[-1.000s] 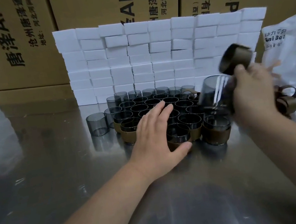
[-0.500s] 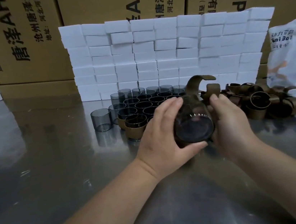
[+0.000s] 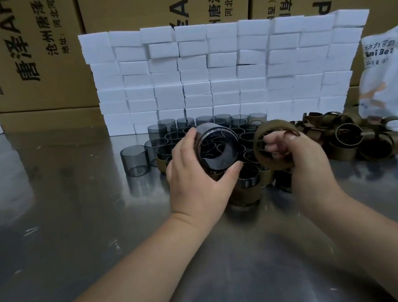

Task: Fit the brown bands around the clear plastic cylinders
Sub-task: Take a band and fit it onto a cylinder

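Note:
My left hand (image 3: 193, 177) grips a clear smoky plastic cylinder (image 3: 217, 146), tipped on its side with its open end toward me. Just to its right my right hand (image 3: 302, 157) holds a brown band (image 3: 272, 146), fingers hooked through the loop and spreading it open. The band is beside the cylinder, not around it. Below both hands stand several cylinders (image 3: 246, 135) on the metal table, some wearing brown bands (image 3: 245, 194). A single bare cylinder (image 3: 135, 160) stands apart at the left.
A heap of loose brown bands (image 3: 357, 135) lies to the right. A wall of white foam blocks (image 3: 220, 72) stands behind the cylinders, with cardboard boxes (image 3: 28, 51) behind it. A plastic bag (image 3: 392, 69) sits at the far right edge.
The hands have drawn apart: the cylinder stays in my left hand, and my right hand now holds the brown band as an open loop beside it instead of against it.

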Demonstrator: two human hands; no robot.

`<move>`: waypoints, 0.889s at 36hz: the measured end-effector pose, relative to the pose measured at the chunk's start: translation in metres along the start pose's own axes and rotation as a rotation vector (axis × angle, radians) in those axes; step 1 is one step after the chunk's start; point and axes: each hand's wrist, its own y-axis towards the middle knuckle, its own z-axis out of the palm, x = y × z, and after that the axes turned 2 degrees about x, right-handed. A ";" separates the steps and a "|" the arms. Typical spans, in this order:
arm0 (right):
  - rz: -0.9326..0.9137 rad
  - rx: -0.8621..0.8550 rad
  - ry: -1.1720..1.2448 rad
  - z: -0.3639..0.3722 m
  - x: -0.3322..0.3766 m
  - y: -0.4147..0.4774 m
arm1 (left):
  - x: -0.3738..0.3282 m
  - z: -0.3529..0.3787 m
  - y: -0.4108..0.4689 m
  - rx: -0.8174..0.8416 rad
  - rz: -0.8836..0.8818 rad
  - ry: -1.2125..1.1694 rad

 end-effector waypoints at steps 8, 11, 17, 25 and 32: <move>-0.105 -0.012 -0.089 0.005 0.003 -0.006 | 0.001 0.001 0.001 0.019 -0.039 -0.007; -0.128 -0.019 0.018 0.006 0.005 -0.008 | 0.001 0.002 0.001 0.021 -0.039 -0.006; 0.010 0.008 0.105 0.008 0.004 -0.008 | 0.003 0.002 0.001 0.034 -0.036 -0.002; 0.127 0.101 0.022 0.011 0.002 -0.011 | 0.004 0.004 0.002 0.018 -0.006 0.003; 0.117 0.180 -0.085 0.013 -0.002 -0.016 | 0.005 0.005 0.001 0.037 0.089 0.028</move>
